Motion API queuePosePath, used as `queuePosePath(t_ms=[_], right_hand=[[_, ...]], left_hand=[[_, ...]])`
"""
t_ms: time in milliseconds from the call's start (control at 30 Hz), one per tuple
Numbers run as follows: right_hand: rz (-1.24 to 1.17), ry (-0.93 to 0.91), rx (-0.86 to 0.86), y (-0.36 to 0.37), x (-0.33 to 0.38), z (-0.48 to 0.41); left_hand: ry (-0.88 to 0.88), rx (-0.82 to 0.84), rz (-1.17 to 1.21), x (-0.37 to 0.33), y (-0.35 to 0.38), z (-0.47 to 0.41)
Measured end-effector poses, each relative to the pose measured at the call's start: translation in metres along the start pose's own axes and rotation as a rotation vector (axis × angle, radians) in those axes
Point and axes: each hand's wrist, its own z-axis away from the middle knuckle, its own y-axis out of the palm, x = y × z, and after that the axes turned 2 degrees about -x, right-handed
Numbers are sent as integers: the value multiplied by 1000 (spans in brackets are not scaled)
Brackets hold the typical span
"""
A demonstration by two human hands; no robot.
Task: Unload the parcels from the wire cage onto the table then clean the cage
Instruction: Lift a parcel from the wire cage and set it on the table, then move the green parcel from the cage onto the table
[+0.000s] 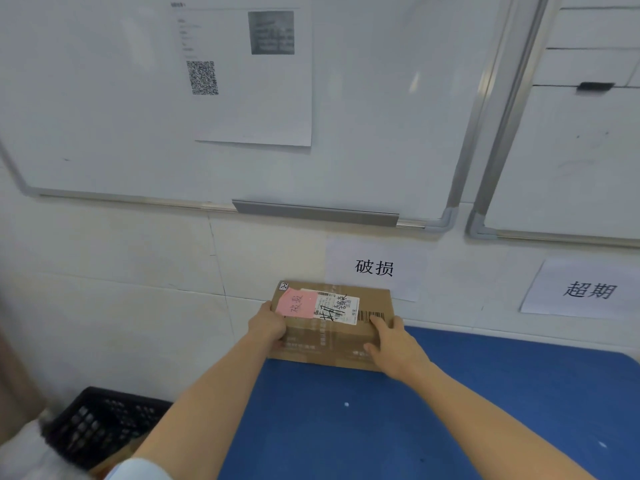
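Note:
A brown cardboard parcel [332,336] with a pink note and a white shipping label on top sits at the far left corner of the blue table [433,410], against the wall. My left hand [268,325] grips its left end, fingers curled round the edge. My right hand [394,344] holds its right end, thumb on the near face and fingers over the top corner. No wire cage is in view.
A black plastic crate [100,424] stands on the floor left of the table. Two paper signs [375,268] [588,289] are stuck on the wall behind the table, below two whiteboards [381,116]. A printed sheet [249,74] hangs on the left whiteboard.

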Motion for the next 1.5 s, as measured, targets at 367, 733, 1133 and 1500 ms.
queuePosePath(t_ms=[367,733,1133,1500], right_hand=[[60,17,-3,4,-3,-13],[185,-68,-94,-41,-15,8],[343,10,-128,-96,-90,83],[377,91,-221,-184,-263,221]], left_hand=[[64,84,-294,-2,-6,0],[413,-29,-857,-27,-35,25],[485,188,-1006,-79,17,106],[642,240,-974,-177,162,276]])
